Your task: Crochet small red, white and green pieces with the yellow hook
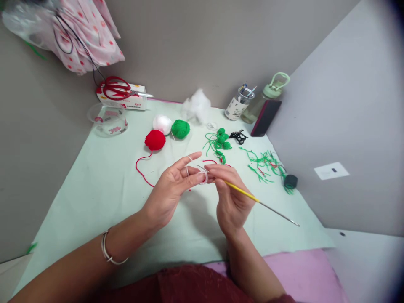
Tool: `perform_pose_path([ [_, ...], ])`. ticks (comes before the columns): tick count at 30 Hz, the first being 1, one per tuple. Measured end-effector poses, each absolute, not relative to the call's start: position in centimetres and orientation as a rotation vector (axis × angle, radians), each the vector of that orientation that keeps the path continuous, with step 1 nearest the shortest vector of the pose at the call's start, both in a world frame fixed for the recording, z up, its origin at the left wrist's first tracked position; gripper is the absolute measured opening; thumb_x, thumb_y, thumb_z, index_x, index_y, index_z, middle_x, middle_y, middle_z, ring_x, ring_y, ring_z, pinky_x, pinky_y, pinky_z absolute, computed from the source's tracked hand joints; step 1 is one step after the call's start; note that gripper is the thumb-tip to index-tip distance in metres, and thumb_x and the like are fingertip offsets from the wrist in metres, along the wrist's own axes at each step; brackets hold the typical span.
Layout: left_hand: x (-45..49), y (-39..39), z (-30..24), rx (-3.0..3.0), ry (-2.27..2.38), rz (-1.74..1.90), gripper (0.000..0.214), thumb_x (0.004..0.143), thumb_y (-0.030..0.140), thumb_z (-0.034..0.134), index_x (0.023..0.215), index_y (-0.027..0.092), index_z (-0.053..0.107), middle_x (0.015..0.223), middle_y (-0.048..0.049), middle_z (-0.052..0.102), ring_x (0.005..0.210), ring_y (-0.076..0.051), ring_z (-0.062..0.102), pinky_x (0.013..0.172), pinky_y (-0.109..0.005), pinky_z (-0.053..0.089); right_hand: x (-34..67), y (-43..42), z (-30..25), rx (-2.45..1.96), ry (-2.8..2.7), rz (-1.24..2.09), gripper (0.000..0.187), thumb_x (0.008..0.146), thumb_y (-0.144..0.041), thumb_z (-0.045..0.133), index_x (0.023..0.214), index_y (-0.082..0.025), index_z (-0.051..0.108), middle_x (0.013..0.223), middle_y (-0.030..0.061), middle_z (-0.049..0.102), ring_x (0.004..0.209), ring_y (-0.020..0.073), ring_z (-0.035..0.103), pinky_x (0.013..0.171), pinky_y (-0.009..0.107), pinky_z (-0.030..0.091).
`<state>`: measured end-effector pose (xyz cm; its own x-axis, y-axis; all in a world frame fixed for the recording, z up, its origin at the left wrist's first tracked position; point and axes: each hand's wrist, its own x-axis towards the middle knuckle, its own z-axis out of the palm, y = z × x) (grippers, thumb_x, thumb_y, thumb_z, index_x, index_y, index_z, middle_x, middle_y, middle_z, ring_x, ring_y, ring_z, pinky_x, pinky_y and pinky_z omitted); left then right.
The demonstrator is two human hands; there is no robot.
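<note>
Between thumb and fingers my left hand [173, 183] pinches a small white and red crochet piece [203, 177], while its index finger stretches out with white yarn looped over it. My right hand [233, 189] is closed around a yellow-handled crochet hook [241, 191], whose near metal end points down to the right. The hook's other tip meets the crochet piece; exactly how it sits in the stitches is too small to tell. Beyond my left hand lie a red yarn ball [155, 140] with a trailing strand, a white yarn ball [162, 125] and a green yarn ball [180, 128].
Red scissors [116, 88] rest on a box [139, 101] at back left, behind a clear plastic tub [110, 126]. White stuffing [197, 106], a pen cup [237, 107], a bottle [257, 103] and a phone [266, 118] line the back. Green crocheted pieces [222, 139], a black claw clip [239, 136] and yarn scraps [267, 162] lie right.
</note>
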<state>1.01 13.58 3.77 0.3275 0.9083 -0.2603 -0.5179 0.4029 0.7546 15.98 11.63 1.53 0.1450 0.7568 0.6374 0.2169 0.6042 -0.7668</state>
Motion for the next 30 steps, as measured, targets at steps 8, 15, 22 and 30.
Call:
perform_pose_path([
  [8,0.9,13.6,3.9,0.648,0.747,0.978,0.074,0.082,0.024,0.088,0.149,0.023,0.057,0.089,0.0018,0.072,0.092,-0.016,0.063,0.094,-0.034,0.042,16.2,12.4,1.6,-0.859,-1.082,0.889,0.019,0.101,-0.039,0.066,0.095,-0.024,0.075,0.092,0.0039,0.082,0.069,0.0153,0.073,0.063,0.030,0.062],
  [15,0.6,13.6,4.1,0.717,0.777,0.982,0.061,0.083,0.025,0.087,0.141,0.026,0.066,0.088,0.0018,0.068,0.089,-0.016,0.061,0.091,-0.033,0.043,16.8,12.1,2.1,-0.807,-1.113,0.946,0.019,0.107,-0.032,0.056,0.098,-0.024,0.071,0.090,0.0013,0.081,0.067,0.0139,0.074,0.063,0.029,0.062],
  [22,0.8,13.5,3.9,0.816,0.845,1.073,0.059,0.082,0.023,0.087,0.138,0.024,0.068,0.083,0.0030,0.066,0.086,-0.015,0.061,0.091,-0.032,0.046,16.9,11.6,1.5,-0.830,-1.468,0.472,0.025,0.106,-0.018,0.054,0.115,-0.029,0.074,0.095,0.0035,0.079,0.085,0.0193,0.075,0.073,0.037,0.063],
  [30,0.8,13.6,3.8,0.564,0.701,0.946,0.051,0.082,0.027,0.088,0.130,0.019,0.072,0.084,0.0003,0.073,0.090,-0.017,0.067,0.095,-0.033,0.048,16.9,11.3,0.4,-1.047,-1.585,0.146,0.027,0.093,-0.020,0.074,0.112,-0.038,0.081,0.100,0.0035,0.076,0.088,0.0217,0.073,0.075,0.039,0.063],
])
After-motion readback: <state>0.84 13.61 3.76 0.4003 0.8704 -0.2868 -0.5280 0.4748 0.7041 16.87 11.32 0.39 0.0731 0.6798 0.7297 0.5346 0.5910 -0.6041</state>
